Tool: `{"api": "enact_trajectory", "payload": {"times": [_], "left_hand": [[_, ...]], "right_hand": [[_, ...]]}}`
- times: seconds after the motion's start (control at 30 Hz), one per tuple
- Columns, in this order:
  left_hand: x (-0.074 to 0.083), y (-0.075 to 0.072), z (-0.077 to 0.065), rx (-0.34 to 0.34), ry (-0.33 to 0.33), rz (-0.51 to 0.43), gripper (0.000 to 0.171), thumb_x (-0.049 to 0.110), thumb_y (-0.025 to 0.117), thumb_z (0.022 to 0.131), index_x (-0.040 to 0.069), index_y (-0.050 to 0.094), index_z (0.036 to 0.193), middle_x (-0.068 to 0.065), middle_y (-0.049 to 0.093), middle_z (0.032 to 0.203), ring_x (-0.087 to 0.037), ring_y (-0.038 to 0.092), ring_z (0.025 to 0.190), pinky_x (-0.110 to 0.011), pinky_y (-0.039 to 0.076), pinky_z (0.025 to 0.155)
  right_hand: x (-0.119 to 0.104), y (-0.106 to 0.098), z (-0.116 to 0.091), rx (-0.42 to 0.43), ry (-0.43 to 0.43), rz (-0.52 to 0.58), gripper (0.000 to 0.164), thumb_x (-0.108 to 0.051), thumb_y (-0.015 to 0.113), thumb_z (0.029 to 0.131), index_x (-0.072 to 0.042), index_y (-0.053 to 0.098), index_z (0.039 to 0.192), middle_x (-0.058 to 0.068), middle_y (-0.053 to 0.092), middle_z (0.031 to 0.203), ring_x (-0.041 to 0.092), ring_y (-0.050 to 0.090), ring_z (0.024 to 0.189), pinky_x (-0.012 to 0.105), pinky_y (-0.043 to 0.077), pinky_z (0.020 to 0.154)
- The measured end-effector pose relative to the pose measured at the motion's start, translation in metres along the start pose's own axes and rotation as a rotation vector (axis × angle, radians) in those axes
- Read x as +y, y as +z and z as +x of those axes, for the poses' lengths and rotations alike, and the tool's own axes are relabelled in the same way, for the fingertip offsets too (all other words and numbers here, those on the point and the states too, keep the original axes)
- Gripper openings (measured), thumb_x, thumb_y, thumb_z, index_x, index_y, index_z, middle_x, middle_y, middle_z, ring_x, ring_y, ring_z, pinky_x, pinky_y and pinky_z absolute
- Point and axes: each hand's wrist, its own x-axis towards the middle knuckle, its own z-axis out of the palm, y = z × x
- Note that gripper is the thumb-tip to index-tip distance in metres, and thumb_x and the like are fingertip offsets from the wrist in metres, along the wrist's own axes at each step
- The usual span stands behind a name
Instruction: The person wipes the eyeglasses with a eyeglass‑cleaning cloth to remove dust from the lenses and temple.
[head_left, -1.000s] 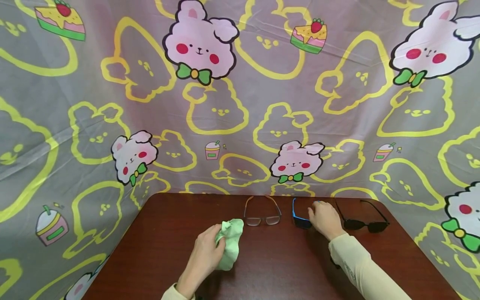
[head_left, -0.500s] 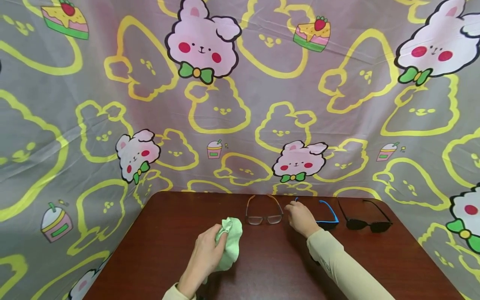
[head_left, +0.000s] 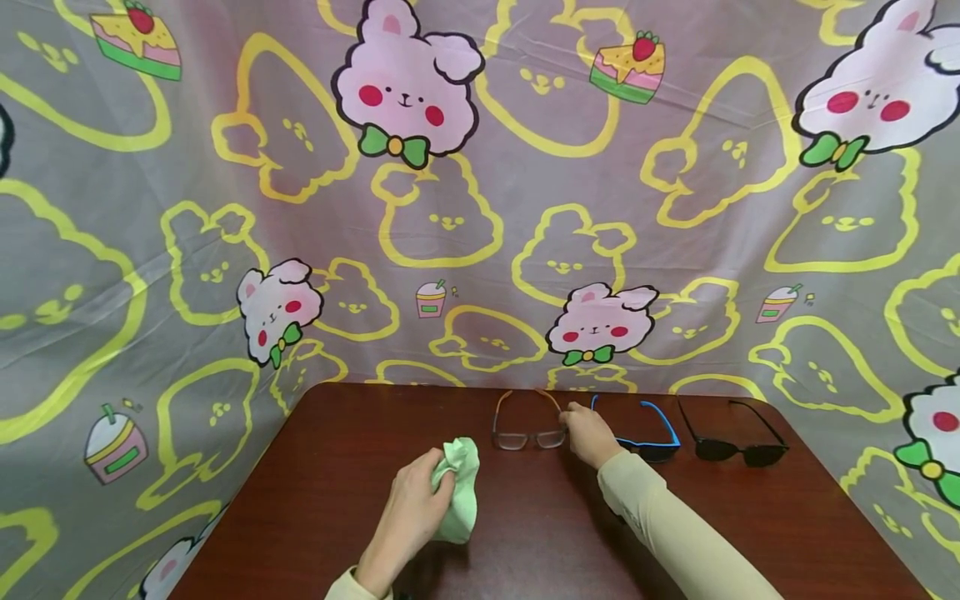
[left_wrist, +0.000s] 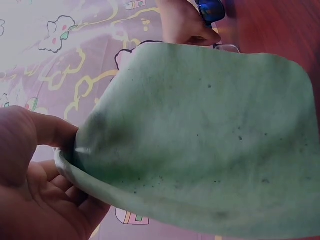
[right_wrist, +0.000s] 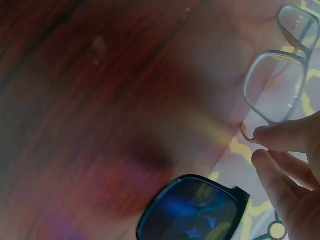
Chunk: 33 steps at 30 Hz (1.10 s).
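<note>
Clear glasses (head_left: pixel 512 442) lay near the middle of the table's (head_left: pixel 360 450) far edge, lenses toward the person, orange-brown temples unfolded toward that edge. On my feeds the right hand (head_left: pixel 590 433) was at their right-hand side; the right-wrist view put thumb and fingertips (right_wrist: pixel 265 161) about the hinge end of the temple, slightly apart, and I could not tell whether that grip had pinched it. I judged the glasses light and stiff, the thin temples easy to bend and the smooth lenses prone to smearing; I would have taken hold by the frame near the hinge, off the lenses. The left hand (head_left: pixel 408 500) pinched a pale green cloth (head_left: pixel 461 492) at its margin, thumb against curled fingers: soft, limp, wavy-edged, finely specked; a light grip looked enough. Toward the table's far right corner I noted blue-framed sunglasses (head_left: pixel 651 451) and black sunglasses (head_left: pixel 763 455), both with dark lenses. The tabletop was reddish-brown, wood-grained, faintly glossy; beyond its far edge hung a creased fabric backdrop (head_left: pixel 435 192) printed with cartoon rabbits.
</note>
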Motion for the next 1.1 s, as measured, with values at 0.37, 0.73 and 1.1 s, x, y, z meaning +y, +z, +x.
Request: {"api": "enact_trajectory", "payload": {"times": [0.37,0.73,1.1], "left_hand": [[-0.001,-0.001,0.0,-0.023,0.0,-0.011,0.021,0.004,0.064,0.079,0.018,0.05,0.072,0.008,0.037,0.06,-0.007,0.037,0.057,-0.022,0.032,0.05],[-0.002,-0.003,0.0,-0.012,-0.003,-0.02,0.012,0.008,0.067,0.08,0.017,0.059,0.079,0.012,0.044,0.065,-0.008,0.043,0.062,-0.023,0.036,0.054],[-0.004,-0.004,0.001,0.036,0.038,-0.018,0.021,0.005,0.062,0.083,0.021,0.052,0.073,0.013,0.039,0.063,-0.008,0.04,0.06,-0.023,0.035,0.054]], "right_hand": [[0.006,0.007,-0.004,0.019,-0.036,0.007,0.016,0.011,0.067,0.075,-0.004,0.07,0.082,0.004,0.055,0.079,0.023,0.062,0.069,0.033,0.051,0.061],[0.007,0.009,-0.011,0.056,-0.156,-0.026,0.014,0.005,0.071,0.075,-0.007,0.071,0.082,0.001,0.059,0.084,0.019,0.065,0.074,0.03,0.052,0.064],[0.002,-0.009,-0.015,0.172,-0.369,-0.051,0.015,0.001,0.073,0.076,0.0,0.073,0.092,0.009,0.068,0.093,0.021,0.067,0.081,0.029,0.054,0.067]]}}
